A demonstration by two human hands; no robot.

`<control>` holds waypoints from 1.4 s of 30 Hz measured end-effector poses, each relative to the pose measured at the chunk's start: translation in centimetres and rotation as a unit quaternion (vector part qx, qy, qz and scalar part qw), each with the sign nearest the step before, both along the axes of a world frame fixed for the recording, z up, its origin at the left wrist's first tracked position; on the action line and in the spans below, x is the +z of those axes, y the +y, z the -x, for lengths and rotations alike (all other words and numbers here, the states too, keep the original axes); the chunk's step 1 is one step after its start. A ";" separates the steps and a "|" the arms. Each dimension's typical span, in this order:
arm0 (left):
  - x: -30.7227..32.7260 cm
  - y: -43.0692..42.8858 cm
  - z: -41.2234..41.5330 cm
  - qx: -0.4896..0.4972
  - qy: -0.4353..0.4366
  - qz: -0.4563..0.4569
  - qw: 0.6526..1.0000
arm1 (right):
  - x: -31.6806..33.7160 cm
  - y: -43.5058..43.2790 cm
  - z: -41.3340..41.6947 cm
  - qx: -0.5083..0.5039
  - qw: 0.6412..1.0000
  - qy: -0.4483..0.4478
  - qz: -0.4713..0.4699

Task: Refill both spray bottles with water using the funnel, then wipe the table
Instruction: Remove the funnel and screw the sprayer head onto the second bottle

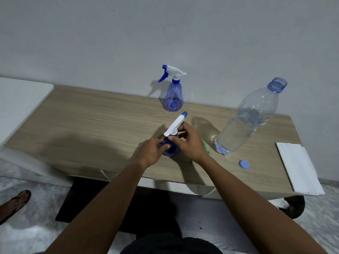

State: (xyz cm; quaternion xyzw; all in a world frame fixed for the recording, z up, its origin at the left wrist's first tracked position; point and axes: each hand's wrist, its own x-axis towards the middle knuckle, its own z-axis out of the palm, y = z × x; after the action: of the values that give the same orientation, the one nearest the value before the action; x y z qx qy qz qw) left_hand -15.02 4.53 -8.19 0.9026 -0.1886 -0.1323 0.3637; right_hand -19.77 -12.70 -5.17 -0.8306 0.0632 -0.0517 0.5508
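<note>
We stand at a wooden table [91, 121] pushed against a grey wall, both bare arms reaching forward over its near edge. Our left hand [152, 153] curls around the blue body of the near spray bottle [171, 152], which stands on the table near the front edge, its fingers pressed against the plastic. Our right hand [189, 143] closes around the neck of the same bottle, thumb and fingertips pinching the blue collar just under the white trigger head [175, 125]. The head tilts away from us, its blue nozzle pointing toward the wall.

The second spray bottle [173, 96] stands upright further back, close to the wall, with its trigger head on and a little water in the bottom. To our right a large clear water bottle [245, 123] stands open, roughly half full, and its blue cap [244, 164] lies flat on the table just in front of it. A green thing [206, 148], mostly hidden behind our right wrist, peeks out between that hand and the water bottle; we cannot tell what it is. A folded white cloth [299, 169] rests at the table's right end, overhanging the front edge.
</note>
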 end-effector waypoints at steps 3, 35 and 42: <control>-0.2 0.1 -0.2 0.004 0.000 -0.005 1.000 | -0.1 0.2 0.1 -0.016 1.000 -0.005 -0.003; -1.0 0.7 -1.1 -0.031 0.047 -0.007 0.998 | -0.7 -0.4 -0.5 -0.040 0.994 0.015 -0.096; -0.7 0.9 -1.5 -0.039 0.079 0.006 0.996 | -0.1 -1.4 0.1 0.038 0.991 0.023 -0.127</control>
State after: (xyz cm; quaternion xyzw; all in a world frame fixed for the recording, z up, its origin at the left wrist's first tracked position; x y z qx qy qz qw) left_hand -13.56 5.47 -8.93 0.8792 -0.1951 -0.2162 0.3770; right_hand -19.83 -14.13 -5.22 -0.7565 0.0506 -0.0032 0.6520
